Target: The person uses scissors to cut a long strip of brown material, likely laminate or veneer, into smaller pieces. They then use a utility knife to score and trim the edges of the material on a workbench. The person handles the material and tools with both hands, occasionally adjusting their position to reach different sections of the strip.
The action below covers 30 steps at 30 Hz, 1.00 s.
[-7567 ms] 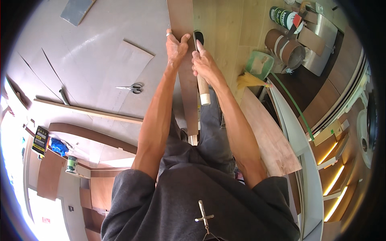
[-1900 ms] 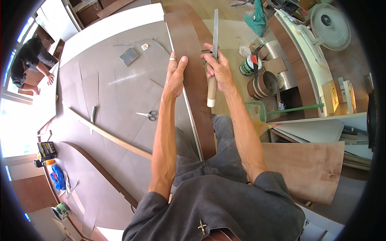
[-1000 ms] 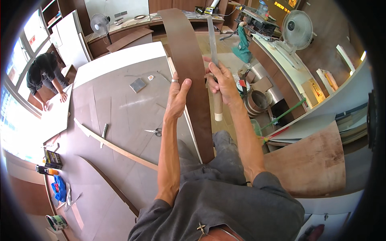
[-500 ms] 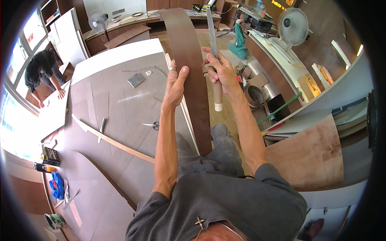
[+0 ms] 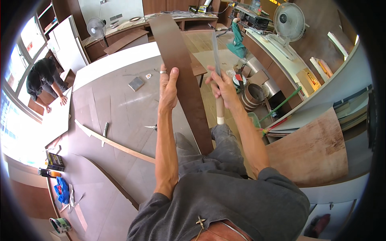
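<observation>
- your left hand (image 5: pixel 168 86) is clamped on the left edge of the long brown laminate strip (image 5: pixel 183 76), thumb on the face, fingers wrapped behind, a ring on 1 finger.
- the strip runs from your lap, where its lower end sits against your trousers, up and away toward the far counter (image 5: pixel 169 18); it leans a little to the left at the top.
- your right hand (image 5: pixel 223 88) is closed tight around the pale wooden handle of a flat metal file (image 5: pixel 216 56), whose blade points up just beside the strip's right edge; whether the blade touches that edge cannot be told.
- compared with half a second ago, both hands keep the same grip and sit at about the same height on the strip; the view has tipped up a bit, so more of the far counter and both fans now show.
- against the frame about 2 seconds ago, the strip stands more upright in view and the file is still to its right.
- to your left lies the grey work surface (image 5: pixel 120 104) with scissors (image 5: pixel 152 127), a long thin batten (image 5: pixel 116 143) and a small grey block (image 5: pixel 136 83).
- another person (image 5: pixel 44 80) bends over a white board at the far left, well apart from you.
- on your right, tins and a roll (image 5: pixel 253 93) sit on the floor near a curved plywood sheet (image 5: pixel 313 148).
</observation>
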Each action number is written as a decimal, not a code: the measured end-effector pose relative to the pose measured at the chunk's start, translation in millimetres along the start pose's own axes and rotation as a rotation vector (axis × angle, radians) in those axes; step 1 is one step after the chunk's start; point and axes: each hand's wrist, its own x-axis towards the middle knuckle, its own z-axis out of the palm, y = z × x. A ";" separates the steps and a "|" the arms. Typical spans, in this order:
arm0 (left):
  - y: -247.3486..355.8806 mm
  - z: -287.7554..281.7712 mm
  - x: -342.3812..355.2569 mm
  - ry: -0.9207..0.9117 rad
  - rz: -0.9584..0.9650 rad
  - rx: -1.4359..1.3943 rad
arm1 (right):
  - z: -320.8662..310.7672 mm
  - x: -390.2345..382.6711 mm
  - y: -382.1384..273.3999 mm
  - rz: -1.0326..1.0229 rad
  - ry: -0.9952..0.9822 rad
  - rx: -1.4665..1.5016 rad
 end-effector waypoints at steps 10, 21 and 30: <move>-1.1 -32.2 -6.6 0.119 0.013 0.025 | -122.7 -87.1 142.5 0.363 0.213 -0.502; -4.2 -31.3 1.2 0.149 -0.051 -0.039 | -198.8 -178.7 249.0 0.503 0.280 -1.129; -22.5 -39.4 9.4 0.145 -0.029 0.008 | -188.5 -172.9 238.3 0.535 0.293 -1.060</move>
